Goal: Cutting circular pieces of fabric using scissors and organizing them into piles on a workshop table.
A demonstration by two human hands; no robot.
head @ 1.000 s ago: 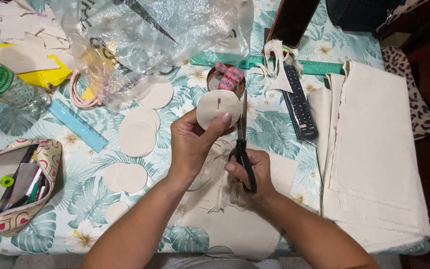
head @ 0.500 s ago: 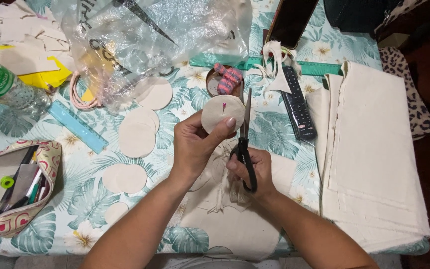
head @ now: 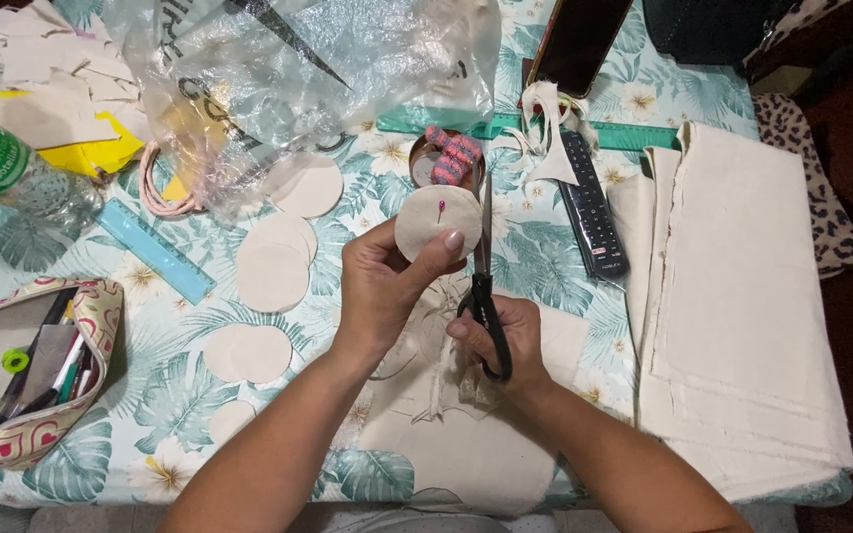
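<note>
Head view: the left hand (head: 382, 286) holds up a cream fabric circle (head: 436, 222) with a red-headed pin through its middle; its fingers (head: 451, 242) are closed on the circle's lower edge, thumb in front. The right hand (head: 505, 341) lies at about four o'clock from the circle, its fingers curled through the black handles of the scissors (head: 484, 286). The scissors' long axis runs nearly straight from six to twelve o'clock, the blades passing just beside the circle's right edge; I cannot tell whether the blades are parted. The circle thus lies at about eleven o'clock from the right hand, and the left hand is the one touching it.

Beneath both hands a larger piece of cream fabric (head: 466, 444) lies on the leaf-patterned counter (head: 180, 395). At nine o'clock from the hands lie more cut circles (head: 273, 262); at two o'clock a black remote control (head: 592, 202); at three o'clock folded cream cloth (head: 742, 296). A small tin with a pink pincushion (head: 451, 158) sits at twelve o'clock, a clear plastic bag (head: 308, 79) beyond it, and a patterned pencil case (head: 37, 370) far at nine o'clock.
</note>
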